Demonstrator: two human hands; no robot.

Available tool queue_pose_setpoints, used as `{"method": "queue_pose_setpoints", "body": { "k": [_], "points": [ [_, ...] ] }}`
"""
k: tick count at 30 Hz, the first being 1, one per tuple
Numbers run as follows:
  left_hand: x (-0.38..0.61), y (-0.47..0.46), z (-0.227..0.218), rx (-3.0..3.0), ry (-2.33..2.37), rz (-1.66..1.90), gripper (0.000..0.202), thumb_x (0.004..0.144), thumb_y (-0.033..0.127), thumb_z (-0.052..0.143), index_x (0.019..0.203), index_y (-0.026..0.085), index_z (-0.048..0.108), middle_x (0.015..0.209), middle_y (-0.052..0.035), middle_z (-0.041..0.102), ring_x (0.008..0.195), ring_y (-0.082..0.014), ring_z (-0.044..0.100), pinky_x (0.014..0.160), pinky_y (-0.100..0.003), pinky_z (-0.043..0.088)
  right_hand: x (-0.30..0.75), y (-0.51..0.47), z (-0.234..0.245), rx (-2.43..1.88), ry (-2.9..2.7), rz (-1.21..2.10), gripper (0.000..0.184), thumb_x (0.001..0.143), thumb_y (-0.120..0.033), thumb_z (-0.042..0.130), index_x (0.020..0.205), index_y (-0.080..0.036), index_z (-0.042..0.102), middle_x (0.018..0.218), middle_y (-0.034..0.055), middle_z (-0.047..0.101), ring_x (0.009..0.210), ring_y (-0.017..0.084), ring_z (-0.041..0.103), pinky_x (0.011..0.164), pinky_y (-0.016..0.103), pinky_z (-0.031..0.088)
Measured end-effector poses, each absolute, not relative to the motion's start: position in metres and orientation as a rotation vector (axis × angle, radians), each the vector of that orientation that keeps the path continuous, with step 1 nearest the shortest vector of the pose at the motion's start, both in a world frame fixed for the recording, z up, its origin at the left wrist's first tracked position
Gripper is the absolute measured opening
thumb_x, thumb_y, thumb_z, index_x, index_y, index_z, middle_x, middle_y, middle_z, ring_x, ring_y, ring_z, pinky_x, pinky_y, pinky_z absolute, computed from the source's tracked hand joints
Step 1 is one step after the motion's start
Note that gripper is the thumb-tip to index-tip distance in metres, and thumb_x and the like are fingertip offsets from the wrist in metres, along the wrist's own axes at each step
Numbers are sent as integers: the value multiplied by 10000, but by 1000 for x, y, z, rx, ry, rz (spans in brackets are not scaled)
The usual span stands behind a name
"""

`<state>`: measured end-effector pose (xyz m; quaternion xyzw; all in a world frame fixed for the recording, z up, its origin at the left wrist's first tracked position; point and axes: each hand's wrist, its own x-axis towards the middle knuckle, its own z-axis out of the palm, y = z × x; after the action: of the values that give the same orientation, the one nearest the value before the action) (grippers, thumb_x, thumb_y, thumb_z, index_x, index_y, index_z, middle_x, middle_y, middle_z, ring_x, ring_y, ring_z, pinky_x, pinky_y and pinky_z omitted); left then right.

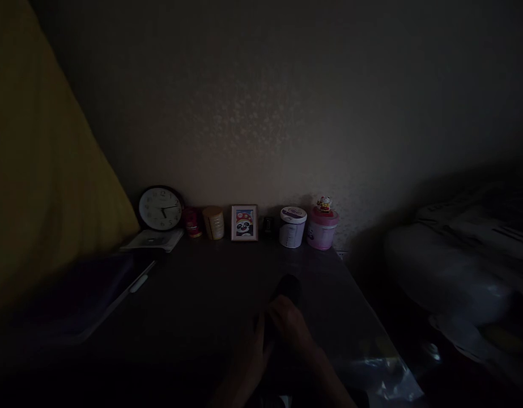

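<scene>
Low in the head view, a dark, rounded object is at my hands over the dark table; its kind is lost in the gloom. My right hand closes over it with bent fingers. To the left, my left hand is curled against the near part of the same object, fingertips close to the right hand. Shadow hides most of the object between and below the hands.
Along the wall stand a round clock, a red container, a tan jar, a framed panda picture, a white tub and a pink tub topped by a figurine. A yellow curtain hangs left.
</scene>
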<state>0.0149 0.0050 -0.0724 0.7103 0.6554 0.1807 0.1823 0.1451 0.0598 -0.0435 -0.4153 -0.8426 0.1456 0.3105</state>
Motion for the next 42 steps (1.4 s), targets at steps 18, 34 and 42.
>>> {"method": "queue_pose_setpoints", "body": {
  "k": [18,34,42],
  "points": [
    [0,-15,-59,1955,1822,514,689,815,439,383,1395,231,75,1437,-93,238,1315,-216,227,1036,-370,275,219,60,-78,-1372,-1403,860,408,718,-514,525,878,-165,661,877,61,675,828,224,603,705,292,463],
    [-2,-24,-61,2021,1828,366,634,831,120,297,1368,370,69,1442,-57,236,1277,-201,315,994,-353,343,166,73,-56,-1123,-1856,743,284,815,-286,436,1032,-226,610,1049,38,634,973,179,575,862,306,433],
    [-3,-24,-66,2027,1834,389,594,842,122,268,1384,291,94,1443,-63,239,1286,-172,296,1030,-336,289,141,82,-53,-1030,-1943,765,199,757,-181,477,848,-221,649,897,29,641,853,159,583,783,277,443]
  ]
}}
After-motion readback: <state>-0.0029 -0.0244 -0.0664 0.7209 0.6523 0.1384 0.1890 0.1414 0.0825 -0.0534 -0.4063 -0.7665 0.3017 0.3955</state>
